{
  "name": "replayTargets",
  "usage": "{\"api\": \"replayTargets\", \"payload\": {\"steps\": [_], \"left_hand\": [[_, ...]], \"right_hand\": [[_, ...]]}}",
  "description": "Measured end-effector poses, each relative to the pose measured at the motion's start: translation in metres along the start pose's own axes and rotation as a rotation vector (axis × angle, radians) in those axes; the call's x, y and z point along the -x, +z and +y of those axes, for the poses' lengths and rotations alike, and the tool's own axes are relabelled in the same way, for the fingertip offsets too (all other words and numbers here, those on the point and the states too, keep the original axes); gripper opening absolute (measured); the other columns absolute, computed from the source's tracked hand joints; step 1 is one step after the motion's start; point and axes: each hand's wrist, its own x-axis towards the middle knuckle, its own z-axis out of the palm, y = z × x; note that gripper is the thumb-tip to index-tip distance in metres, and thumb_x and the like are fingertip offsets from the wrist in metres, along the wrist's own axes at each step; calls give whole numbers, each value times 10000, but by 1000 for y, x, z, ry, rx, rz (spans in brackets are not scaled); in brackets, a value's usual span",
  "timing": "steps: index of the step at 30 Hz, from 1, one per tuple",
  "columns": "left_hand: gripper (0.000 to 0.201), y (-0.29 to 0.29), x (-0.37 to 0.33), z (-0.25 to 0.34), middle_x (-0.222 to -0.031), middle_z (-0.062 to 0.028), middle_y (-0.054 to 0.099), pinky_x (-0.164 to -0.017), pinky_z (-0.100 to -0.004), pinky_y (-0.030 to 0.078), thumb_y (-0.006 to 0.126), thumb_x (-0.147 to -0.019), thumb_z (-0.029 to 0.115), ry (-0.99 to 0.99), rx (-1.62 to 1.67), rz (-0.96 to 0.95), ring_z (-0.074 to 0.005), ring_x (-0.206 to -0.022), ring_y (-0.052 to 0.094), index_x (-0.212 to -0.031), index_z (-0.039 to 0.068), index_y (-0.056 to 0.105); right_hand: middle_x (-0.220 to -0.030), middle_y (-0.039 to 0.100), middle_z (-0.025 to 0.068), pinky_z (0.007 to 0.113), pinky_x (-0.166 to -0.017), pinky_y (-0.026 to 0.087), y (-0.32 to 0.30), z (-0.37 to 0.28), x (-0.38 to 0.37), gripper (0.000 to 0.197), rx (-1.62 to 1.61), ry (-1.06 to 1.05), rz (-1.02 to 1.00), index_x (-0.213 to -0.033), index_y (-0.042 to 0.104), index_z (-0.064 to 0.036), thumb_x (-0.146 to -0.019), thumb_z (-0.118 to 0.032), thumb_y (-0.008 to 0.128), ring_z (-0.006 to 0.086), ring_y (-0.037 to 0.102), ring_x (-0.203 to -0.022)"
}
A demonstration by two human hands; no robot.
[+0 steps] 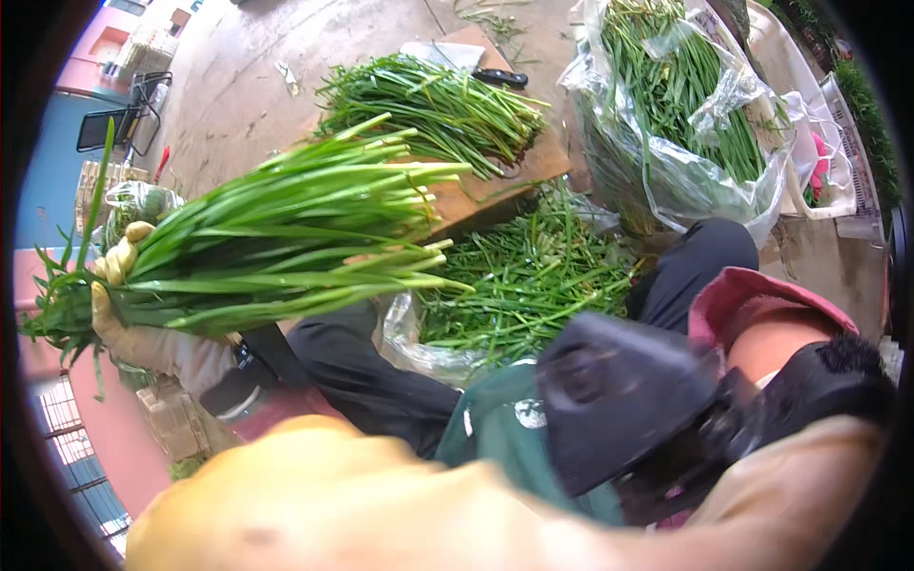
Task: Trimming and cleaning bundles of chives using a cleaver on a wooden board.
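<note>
My left hand (119, 271), in a pale glove with yellowish fingers, is closed round the leafy end of a large bunch of garlic chives (295, 233). The bunch lies level, its pale cut stems pointing right. My right hand (409, 500), also gloved, is raised very close at the lower edge, large and blurred, so its finger pose cannot be made out. A black device (624, 400) is strapped at the right wrist. Beyond the held bunch, a pile of chives (428, 109) rests on a wooden board (547, 167), beside a black-handled knife (500, 78).
Loose chive trimmings (533, 281) fill a plastic-lined spot between my knees. At the right, a clear plastic bag (681, 181) holds more chives, beside a white crate (828, 181). Concrete floor (248, 76) spreads behind the board. Stacked cardboard (173, 419) is at the left.
</note>
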Motion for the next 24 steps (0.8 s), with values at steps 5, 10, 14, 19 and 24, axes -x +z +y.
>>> {"api": "replayTargets", "payload": {"steps": [5,10,14,19,24], "left_hand": [[139,-19,-9,16,-877,-66,525,-1071,-443,333,562,-857,191,-132,24,-88,-232,-980,494,-883,61,519],[141,-9,-4,7,-892,-69,536,-1074,-453,328,566,-855,189,-121,-39,-37,-245,-1017,495,-895,59,529],[148,-8,-7,-3,-911,-69,555,-1085,-483,311,575,-856,187,-180,66,-171,-275,-1094,490,-917,56,543],[133,-8,0,0,-874,-62,545,-1074,-482,321,557,-854,173,-53,136,-145,-231,-963,505,-902,49,557],[133,-5,0,-5,-887,-66,549,-1084,-464,320,542,-853,168,-95,40,-55,-235,-992,512,-910,49,547]], "right_hand": [[-525,448,26,344,-465,371,8,55,-2,157,4,7,46,-603,510,-120,-676,-183,634,226,516,-494],[-499,425,10,326,-439,349,-7,29,3,164,-16,54,-1,-585,497,-131,-663,-182,633,207,501,-467],[-478,406,-2,312,-418,331,-30,-9,2,171,-32,211,-122,-571,487,-140,-653,-181,632,192,489,-445],[-629,556,95,353,-485,460,13,75,56,159,-245,95,-5,-912,627,-72,-755,-102,634,267,570,-544],[-908,684,94,299,-792,514,-42,164,81,335,-385,73,225,-1114,648,-24,-818,-180,669,181,630,-846]]}}
